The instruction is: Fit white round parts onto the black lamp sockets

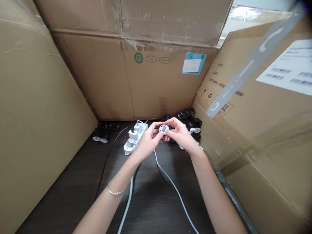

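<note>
My left hand (149, 140) and my right hand (180, 134) hold a small round white device (164, 129) between their fingertips, and its face has a small dark centre. I cannot tell exactly what the device is. Just left of my left hand lies a white power strip (133, 139) with white plug adapters in its sockets. My left hand is close to the strip but does not appear to grip it. Behind my right hand sits a cluster of small black electrical parts (187, 118), partly hidden by my fingers.
Cardboard box walls (73, 65) enclose a dark wood table (151, 201) on three sides. A white cable (173, 182) and a black cable (107, 165) run across the table. Black parts with white round discs (100, 139) lie at the back left.
</note>
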A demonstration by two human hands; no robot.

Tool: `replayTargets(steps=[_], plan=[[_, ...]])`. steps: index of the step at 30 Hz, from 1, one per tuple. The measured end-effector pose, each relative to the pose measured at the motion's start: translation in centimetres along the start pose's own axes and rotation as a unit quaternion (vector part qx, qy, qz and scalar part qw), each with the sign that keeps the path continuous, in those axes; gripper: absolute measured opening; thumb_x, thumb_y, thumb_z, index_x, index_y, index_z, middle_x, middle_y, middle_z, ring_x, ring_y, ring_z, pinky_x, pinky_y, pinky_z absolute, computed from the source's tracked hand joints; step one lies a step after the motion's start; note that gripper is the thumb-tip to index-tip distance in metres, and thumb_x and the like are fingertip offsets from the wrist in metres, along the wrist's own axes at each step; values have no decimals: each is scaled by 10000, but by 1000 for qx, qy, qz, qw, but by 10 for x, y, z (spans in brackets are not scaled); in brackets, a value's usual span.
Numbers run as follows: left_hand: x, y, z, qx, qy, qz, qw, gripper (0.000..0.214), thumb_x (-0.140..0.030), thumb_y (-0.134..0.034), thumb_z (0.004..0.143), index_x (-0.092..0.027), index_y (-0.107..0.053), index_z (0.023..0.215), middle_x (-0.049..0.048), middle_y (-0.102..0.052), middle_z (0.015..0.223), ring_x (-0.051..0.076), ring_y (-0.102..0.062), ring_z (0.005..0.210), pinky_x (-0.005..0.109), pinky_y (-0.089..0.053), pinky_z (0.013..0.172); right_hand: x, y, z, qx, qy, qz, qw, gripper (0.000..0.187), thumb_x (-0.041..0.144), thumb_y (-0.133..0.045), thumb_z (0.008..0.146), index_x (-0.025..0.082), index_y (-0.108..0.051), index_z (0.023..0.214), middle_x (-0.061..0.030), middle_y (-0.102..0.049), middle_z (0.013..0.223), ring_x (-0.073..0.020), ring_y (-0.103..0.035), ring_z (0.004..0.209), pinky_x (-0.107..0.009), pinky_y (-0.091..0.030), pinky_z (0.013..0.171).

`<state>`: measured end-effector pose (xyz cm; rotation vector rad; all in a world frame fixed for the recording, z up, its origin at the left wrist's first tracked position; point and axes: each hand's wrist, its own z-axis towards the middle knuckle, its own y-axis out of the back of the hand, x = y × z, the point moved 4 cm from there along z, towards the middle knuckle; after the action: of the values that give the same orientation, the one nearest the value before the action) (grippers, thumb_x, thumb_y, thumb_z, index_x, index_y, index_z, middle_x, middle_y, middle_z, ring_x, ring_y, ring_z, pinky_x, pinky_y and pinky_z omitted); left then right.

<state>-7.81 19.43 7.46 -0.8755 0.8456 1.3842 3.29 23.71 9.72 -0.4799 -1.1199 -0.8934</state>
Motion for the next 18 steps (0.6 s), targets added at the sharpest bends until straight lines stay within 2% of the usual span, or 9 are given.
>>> replayTargets(steps=[5,13,18], plan=[[4,2,0,6,36,40,999,245,-336,-457,844,-180,-462,1033,24,-631,739,162,-630,722,288,-506,682,2,2,0,42,-47,-19,998,201,182,-561,717,154,-494,905,-18,-556,866,-81,-579,526,-232,-482,509],[5,2,-2,15,22,74,997,228,-358,-425,860,-195,-453,1015,21,-622,785,153,-623,745,302,-489,730,0,3,0,71,-66,-28,995,131,239,-460,816,176,-464,932,-4,-548,822,-104,-603,550,-227,-482,500],[2,0,-4,22,5,106,994,236,-334,-457,843,-207,-447,1042,27,-624,821,147,-603,771,282,-467,730,3,5,-1,76,-62,-11,995,119,241,-490,805,179,-453,900,-5,-545,849,-105,-602,618,-248,-514,558]])
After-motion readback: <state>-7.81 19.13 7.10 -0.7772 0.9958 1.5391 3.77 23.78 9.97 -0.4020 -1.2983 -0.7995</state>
